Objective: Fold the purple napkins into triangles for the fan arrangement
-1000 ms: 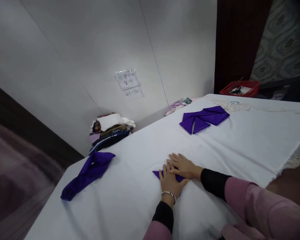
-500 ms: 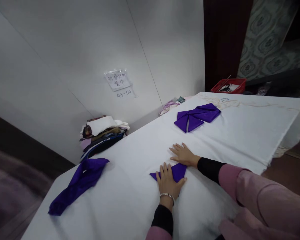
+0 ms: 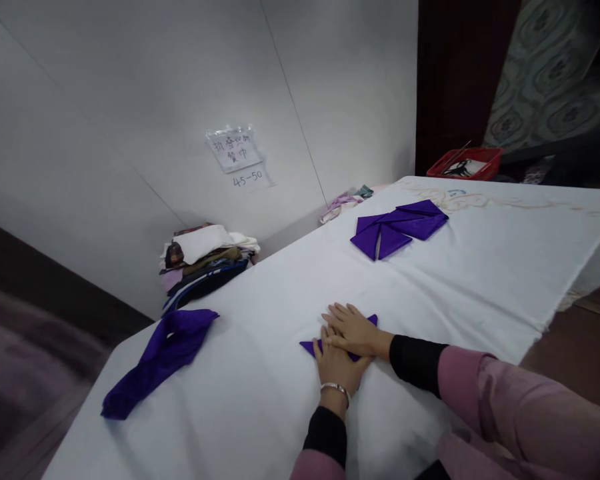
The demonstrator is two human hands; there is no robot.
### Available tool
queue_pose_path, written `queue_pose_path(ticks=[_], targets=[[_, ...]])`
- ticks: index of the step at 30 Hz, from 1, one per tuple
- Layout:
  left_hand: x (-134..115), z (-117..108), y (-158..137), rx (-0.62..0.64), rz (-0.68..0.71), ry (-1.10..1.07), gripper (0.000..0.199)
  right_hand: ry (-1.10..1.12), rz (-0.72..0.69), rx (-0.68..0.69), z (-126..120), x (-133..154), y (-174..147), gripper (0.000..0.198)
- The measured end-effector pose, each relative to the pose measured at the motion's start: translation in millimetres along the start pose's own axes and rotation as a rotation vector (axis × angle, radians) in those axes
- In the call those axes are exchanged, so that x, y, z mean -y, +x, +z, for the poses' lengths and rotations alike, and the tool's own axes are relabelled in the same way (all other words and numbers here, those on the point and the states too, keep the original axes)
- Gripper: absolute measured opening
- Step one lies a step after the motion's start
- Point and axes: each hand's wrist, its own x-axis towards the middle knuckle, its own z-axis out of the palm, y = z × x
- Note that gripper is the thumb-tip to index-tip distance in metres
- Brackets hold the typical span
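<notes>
A folded purple napkin (image 3: 307, 347) lies on the white-covered table, mostly hidden under my two hands; only its pointed left corner, its upper right tip and a small strip show. My left hand (image 3: 337, 367), with a bracelet at the wrist, rests flat on the cloth with fingers stretched out. My right hand (image 3: 354, 331) lies flat across the napkin, its palm and fingers overlapping the fingertips of the left. Neither hand grips anything. Farther up the table are folded purple napkins (image 3: 395, 229), and a loose, crumpled purple cloth (image 3: 160, 367) lies on the left side.
The white table cover (image 3: 260, 407) has soft creases. Against the wall sits a stack of folded clothes (image 3: 205, 263), with more fabric (image 3: 341, 205) farther along. A red basket (image 3: 465, 165) holding scissors stands beyond the far edge. Handwritten paper signs (image 3: 237, 152) hang on the wall.
My right hand has moved down and left from the napkin's upper edge onto it, now overlapping my left hand. The left hand stays almost in place. The view has shifted slightly.
</notes>
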Motion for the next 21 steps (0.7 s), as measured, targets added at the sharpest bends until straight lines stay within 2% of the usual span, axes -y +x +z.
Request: queue_pose_path(ticks=[9, 12, 18, 21], targets=[[-2.8, -2.5, 0.2, 0.035, -0.018, -0.006, 0.093, -0.018, 0.001, -0.045, 4.4, -1.5, 0.8, 0.072], [-1.7, -1.3, 1.4, 0.044, -0.010, 0.003, 0.097, -0.061, 0.011, -0.058, 0.9, -10.6, 0.5, 0.070], [-3.5, -0.9, 3.3, 0.025, -0.006, 0.031, 0.103, -0.224, 0.153, -0.092, -21.9, -51.3, -4.8, 0.068], [-4.8, -1.5, 3.2, 0.032, -0.013, 0.027, 0.103, -0.272, 0.226, -0.161, -33.4, -49.2, -7.8, 0.069]])
